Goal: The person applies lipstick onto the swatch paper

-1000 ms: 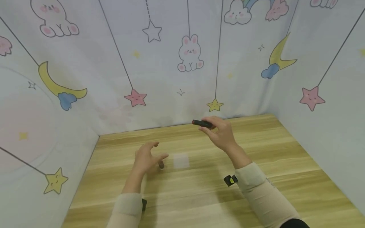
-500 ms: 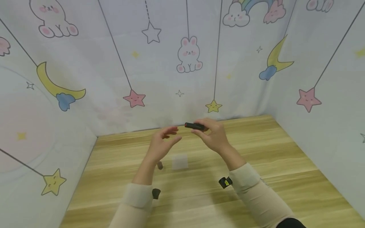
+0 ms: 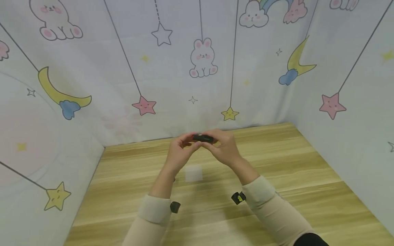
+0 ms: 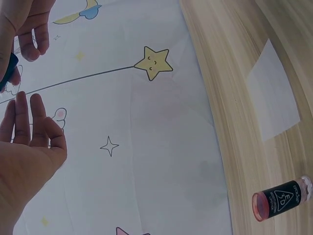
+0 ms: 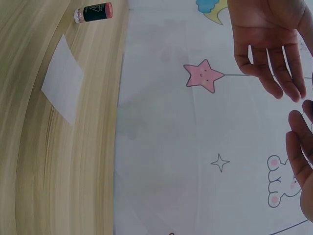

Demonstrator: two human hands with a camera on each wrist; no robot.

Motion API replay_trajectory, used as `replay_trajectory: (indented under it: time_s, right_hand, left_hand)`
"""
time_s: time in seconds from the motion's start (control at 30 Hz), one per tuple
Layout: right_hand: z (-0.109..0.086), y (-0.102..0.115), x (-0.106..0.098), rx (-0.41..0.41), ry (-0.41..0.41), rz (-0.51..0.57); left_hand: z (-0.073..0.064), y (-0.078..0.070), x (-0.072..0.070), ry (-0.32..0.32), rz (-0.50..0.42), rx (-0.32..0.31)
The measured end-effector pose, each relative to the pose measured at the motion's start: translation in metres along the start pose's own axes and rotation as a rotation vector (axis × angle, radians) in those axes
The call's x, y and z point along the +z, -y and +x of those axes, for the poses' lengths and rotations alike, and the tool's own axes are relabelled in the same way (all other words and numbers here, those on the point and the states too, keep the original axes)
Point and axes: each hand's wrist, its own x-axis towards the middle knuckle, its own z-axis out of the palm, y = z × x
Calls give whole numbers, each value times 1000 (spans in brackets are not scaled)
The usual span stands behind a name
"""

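Observation:
Both hands meet over the far part of the table in the head view, at a small black tube (image 3: 204,138). My right hand (image 3: 226,147) grips the tube's right part between thumb and fingers. At its left end, the thumb and fingertips of my left hand (image 3: 178,153) pinch it from below and above. The tube's left tip is hidden by those fingers. In the left wrist view only a piece of the black tube (image 4: 9,71) shows at the edge. Fingers of the left hand (image 4: 29,156) that show there are fairly straight.
A small bottle (image 4: 281,199) with a black label and a reddish end lies on the wooden table (image 3: 277,164). The left forearm mostly covers it in the head view. Beside it lies a white paper square (image 3: 194,173). A patterned curtain (image 3: 172,78) stands behind.
My left hand has risen from near the bottle and moved right to the tube's left end, taking hold there. The right hand has shifted slightly left with the tube.

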Motion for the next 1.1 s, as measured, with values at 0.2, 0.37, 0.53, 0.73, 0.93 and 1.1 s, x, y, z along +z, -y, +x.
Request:
replay_trajectory:
  time_s: [0.2, 0.37, 0.53, 0.73, 0.93, 1.1]
  right_hand:
    - [-1, 2, 6, 11, 17, 27]
    - [0, 2, 9, 10, 14, 21]
    - [1, 4, 10, 7, 9, 24]
    - [0, 5, 11, 29, 9, 66]
    - [-1, 6, 11, 41, -6, 92]
    - [-1, 6, 12, 27, -11, 91]
  left_hand:
    - [-2, -1, 2, -30, -55, -2]
    - [-4, -4, 3, -64, -95, 12]
    - [-4, -6, 3, -96, -135, 25]
    - [-6, -8, 4, -142, -162, 28]
    - [-6, -10, 3, -161, -164, 42]
    - [-6, -9, 2, -155, -169, 61]
